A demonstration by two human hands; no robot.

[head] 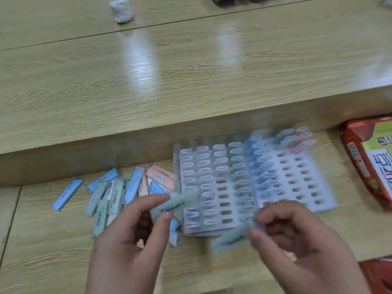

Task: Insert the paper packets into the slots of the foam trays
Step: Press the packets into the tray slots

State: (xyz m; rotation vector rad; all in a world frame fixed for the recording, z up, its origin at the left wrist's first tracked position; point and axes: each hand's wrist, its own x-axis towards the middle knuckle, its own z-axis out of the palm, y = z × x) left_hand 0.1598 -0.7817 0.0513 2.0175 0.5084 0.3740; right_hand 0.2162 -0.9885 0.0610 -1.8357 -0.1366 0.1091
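Left hand: the left hand [131, 240] is pinching the first green packet [177, 203] between thumb and forefinger, its other fingers curling loosely underneath.
Right hand: the right hand [301, 240] is gripping the second green packet [230, 238] by one end with thumb and fingertips; the packet is pointing toward the left hand, and motion is blurring it.
Gap between hands: the two held packets are staying apart, neither touching a tray.
Left foam tray: the left foam tray [224, 227] is lying just beyond both hands, most of its slots carrying upright packets, with a run of bare slots showing in one middle column.
Right foam tray: the right foam tray [314, 196] is sitting beyond the right hand, just beside the left tray, carrying blue packets along its edge nearest the left tray and a few at its far end, the other slots standing bare.
Loose packets: the loose packets [114, 194], blue, green and peach, are lying in a heap beyond the left hand.
Lone blue packet: the lone blue packet [67, 194] is lying further out on the left hand's outer side.
Red carton: the red carton [360, 164] is resting beyond the right hand, on its outer side.
Desk: the desk [42, 251] is bearing everything, with a raised shelf [191, 81] rising beyond the trays and carrying a white wad [121, 10] far from both hands.
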